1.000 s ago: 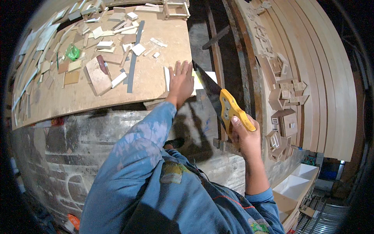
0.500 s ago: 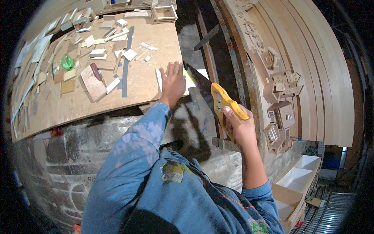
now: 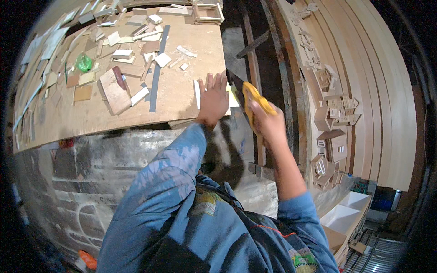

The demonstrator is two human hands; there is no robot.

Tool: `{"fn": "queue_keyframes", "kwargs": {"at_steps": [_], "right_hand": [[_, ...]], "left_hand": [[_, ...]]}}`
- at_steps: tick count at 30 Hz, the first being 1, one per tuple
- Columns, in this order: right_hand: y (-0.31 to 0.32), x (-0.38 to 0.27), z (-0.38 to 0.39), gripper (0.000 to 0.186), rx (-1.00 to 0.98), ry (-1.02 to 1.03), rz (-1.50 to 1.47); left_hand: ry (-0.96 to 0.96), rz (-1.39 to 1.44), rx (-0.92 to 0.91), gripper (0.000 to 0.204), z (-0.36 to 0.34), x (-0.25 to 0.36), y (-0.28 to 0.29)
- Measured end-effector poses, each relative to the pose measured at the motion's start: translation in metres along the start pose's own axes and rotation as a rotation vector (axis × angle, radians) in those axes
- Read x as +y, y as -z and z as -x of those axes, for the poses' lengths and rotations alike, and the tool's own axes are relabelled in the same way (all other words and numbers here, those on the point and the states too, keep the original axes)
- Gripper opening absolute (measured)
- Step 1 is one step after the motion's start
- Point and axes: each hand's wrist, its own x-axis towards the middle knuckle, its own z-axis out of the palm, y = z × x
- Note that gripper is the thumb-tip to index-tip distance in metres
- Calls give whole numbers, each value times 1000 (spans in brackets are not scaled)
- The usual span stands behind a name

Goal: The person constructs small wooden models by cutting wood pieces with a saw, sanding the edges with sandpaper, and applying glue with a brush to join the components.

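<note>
My left hand (image 3: pixel 213 101) lies flat at the right edge of the wooden worktable (image 3: pixel 180 91), fingers stretched out. Beneath it is a thin white board (image 3: pixel 196 94), mostly hidden by the hand, with its right part past the table edge. Close to the fingertips is the dark blade of a handsaw (image 3: pixel 235 83), just right of the table edge and over the board. My right hand (image 3: pixel 269 123) is wrapped round the saw's yellow handle (image 3: pixel 256 96). How deep the teeth sit in the board cannot be made out.
Wood offcuts (image 3: pixel 123 54), a dark grey strip (image 3: pixel 159 70) and a crumpled green plastic piece (image 3: pixel 83 63) lie on the table. Beyond a dark gap stands a second bench with small wooden house models (image 3: pixel 332 144) and long planks (image 3: pixel 364 91). White-lined drawers (image 3: pixel 339 218) sit lower right.
My right hand has pushed the saw forward toward the table edge, so less blade shows. My left hand stays flat on the board. The whole view has shifted slightly.
</note>
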Motion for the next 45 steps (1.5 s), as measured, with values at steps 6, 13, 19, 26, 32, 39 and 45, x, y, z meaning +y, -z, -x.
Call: {"fn": "queue_keyframes", "kwargs": {"at_steps": [6, 13, 19, 26, 32, 39, 45], "right_hand": [[40, -12, 49, 35, -32, -29, -74], [-9, -2, -20, 35, -57, -136, 75], [42, -7, 50, 36, -39, -49, -20], [-14, 8, -31, 34, 16, -33, 61], [35, -9, 51, 32, -49, -14, 51], [-26, 29, -11, 30, 56, 107, 136], [37, -9, 37, 28, -72, -38, -82]], "left_hand": [[-22, 22, 18, 57, 0, -3, 13], [-1, 40, -27, 57, 4, 3, 11], [-10, 62, 9, 57, -2, -6, 15], [-23, 31, 35, 57, -2, 6, 13], [-7, 12, 46, 56, 1, -4, 11], [14, 86, -1, 56, 2, 10, 13], [24, 28, 47, 56, 0, -3, 9]]}}
